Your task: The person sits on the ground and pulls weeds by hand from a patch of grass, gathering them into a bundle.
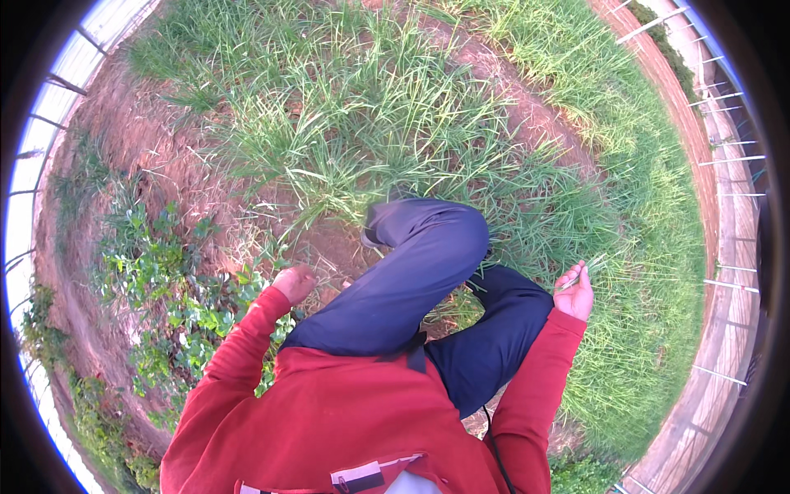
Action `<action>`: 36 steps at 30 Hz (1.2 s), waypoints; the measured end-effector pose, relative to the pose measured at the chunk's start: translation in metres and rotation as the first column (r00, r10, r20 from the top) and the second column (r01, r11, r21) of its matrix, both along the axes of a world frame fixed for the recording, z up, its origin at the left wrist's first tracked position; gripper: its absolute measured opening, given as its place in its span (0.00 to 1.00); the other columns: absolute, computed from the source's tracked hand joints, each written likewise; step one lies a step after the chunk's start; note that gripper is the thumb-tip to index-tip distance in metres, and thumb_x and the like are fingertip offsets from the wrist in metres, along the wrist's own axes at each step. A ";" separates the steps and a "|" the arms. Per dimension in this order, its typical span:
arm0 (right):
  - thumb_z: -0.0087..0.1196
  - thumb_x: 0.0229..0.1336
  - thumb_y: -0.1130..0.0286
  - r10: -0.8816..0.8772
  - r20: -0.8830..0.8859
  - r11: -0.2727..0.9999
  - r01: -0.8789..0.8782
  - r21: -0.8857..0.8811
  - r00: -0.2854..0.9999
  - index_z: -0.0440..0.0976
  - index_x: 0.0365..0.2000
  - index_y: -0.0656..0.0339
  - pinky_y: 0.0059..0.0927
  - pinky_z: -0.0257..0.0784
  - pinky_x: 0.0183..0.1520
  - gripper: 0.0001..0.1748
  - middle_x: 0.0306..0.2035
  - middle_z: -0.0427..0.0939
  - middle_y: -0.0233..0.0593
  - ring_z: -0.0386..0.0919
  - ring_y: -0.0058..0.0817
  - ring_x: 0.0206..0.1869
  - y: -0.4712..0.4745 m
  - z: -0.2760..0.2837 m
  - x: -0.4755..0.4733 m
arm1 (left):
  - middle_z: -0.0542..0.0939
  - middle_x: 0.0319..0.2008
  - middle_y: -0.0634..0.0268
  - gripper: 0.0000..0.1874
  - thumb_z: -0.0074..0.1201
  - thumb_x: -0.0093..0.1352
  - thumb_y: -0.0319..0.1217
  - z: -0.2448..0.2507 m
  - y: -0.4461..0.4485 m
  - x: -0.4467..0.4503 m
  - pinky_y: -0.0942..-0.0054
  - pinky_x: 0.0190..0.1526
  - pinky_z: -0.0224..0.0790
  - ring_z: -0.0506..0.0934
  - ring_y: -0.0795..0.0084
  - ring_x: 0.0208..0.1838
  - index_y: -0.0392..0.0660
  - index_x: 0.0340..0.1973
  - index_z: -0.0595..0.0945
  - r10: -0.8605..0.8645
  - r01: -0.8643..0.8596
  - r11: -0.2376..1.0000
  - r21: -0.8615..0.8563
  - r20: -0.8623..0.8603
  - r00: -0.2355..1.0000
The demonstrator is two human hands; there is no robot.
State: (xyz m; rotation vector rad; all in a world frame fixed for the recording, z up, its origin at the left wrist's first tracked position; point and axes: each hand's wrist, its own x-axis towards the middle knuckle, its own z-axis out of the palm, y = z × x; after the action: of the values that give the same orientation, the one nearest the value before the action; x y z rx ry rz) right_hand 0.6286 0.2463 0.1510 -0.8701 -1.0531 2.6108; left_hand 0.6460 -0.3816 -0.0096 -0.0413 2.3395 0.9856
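My right hand (574, 295), out to the right past my bent knee, pinches a few thin green blades (569, 283) between thumb and fingers. Just beyond its fingertips are the tips of narrow-leaved, grass-like plants (543, 207). To the left of my leg, my left hand (294, 284) hangs over bare soil beside a broad-leaved green plant (203, 312). Its fingers are curled and slightly blurred, and nothing shows in them. My legs in dark trousers (395, 278) are bent and spread, with one foot partly hidden among the blades.
A thick bed of grass-like plants (345, 92) spreads ahead, split from the right-hand bed (654, 259) by a strip of reddish soil (531, 120). Bright sheeting with dark ribs (37, 148) curves along the left. Pale poles (731, 284) line the right edge.
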 end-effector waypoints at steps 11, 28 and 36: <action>0.49 0.70 0.64 -0.054 0.007 0.998 0.054 0.011 0.999 0.74 0.45 0.54 0.26 0.74 0.34 0.09 0.32 0.76 0.25 0.74 0.19 0.31 0.000 -0.003 -0.002 | 0.84 0.30 0.54 0.15 0.58 0.65 0.40 -0.019 -0.002 0.005 0.64 0.39 0.75 0.82 0.61 0.33 0.42 0.40 0.84 -0.055 0.056 0.996 -0.076 0.009 0.998; 0.48 0.71 0.64 -0.037 0.119 0.989 0.019 0.148 0.992 0.73 0.45 0.55 0.26 0.72 0.32 0.09 0.32 0.75 0.26 0.73 0.20 0.31 -0.017 0.010 -0.009 | 0.81 0.38 0.61 0.11 0.48 0.72 0.23 0.027 0.120 -0.208 0.79 0.34 0.73 0.80 0.77 0.35 0.35 0.49 0.77 0.219 -0.095 0.914 0.395 -0.282 0.934; 0.48 0.71 0.64 -0.014 0.133 0.984 -0.010 0.179 0.991 0.72 0.46 0.56 0.27 0.70 0.31 0.10 0.32 0.75 0.27 0.73 0.21 0.30 -0.023 0.019 -0.010 | 0.83 0.32 0.49 0.08 0.53 0.63 0.30 0.025 0.132 -0.266 0.59 0.46 0.75 0.82 0.50 0.40 0.47 0.34 0.85 -0.297 0.246 0.950 -0.192 -0.316 0.901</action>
State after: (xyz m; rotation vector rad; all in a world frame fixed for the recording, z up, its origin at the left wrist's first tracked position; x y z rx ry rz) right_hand 0.6189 0.2232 0.1700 -1.0128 -1.2979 2.4366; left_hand 0.3800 -0.2492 0.0150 0.4221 2.6362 0.7227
